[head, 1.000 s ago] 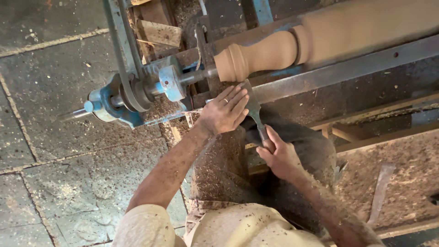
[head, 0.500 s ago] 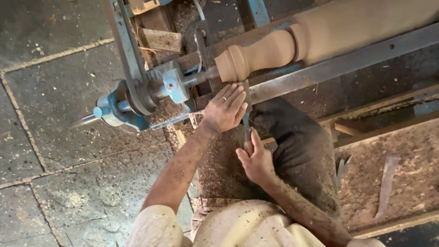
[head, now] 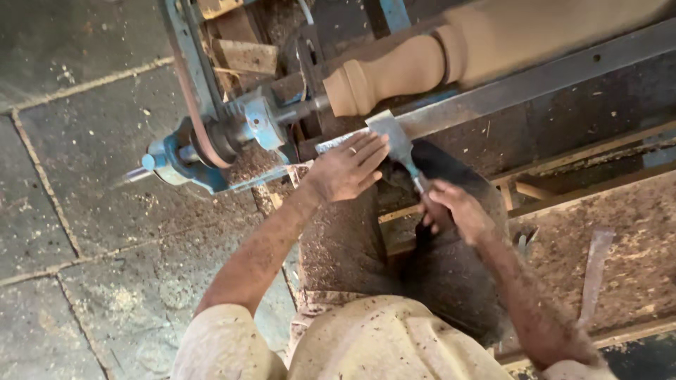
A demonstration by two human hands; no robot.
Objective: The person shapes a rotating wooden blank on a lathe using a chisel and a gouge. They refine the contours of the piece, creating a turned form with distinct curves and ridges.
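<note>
A turned wooden spindle [head: 422, 60] is mounted on a lathe, with its rounded end by the blue headstock [head: 232, 134]. A flat wide chisel [head: 394, 137] points up at the spindle's end across the long metal tool rest [head: 535, 81]. My left hand [head: 345, 169] lies flat with its fingers on the chisel blade beside the rest. My right hand [head: 458, 211] grips the chisel's handle lower down, near my lap.
A drive belt [head: 186, 77] runs over the headstock pulley. Sawdust covers the stone floor [head: 84, 176] at left and the wooden boards [head: 620, 232] at right. A loose metal tool [head: 595, 267] lies on the boards. My dark trousers fill the centre.
My right hand has moved rightward and brought the chisel's wide blade up onto the rest by the spindle's end. My left hand has settled on the blade.
</note>
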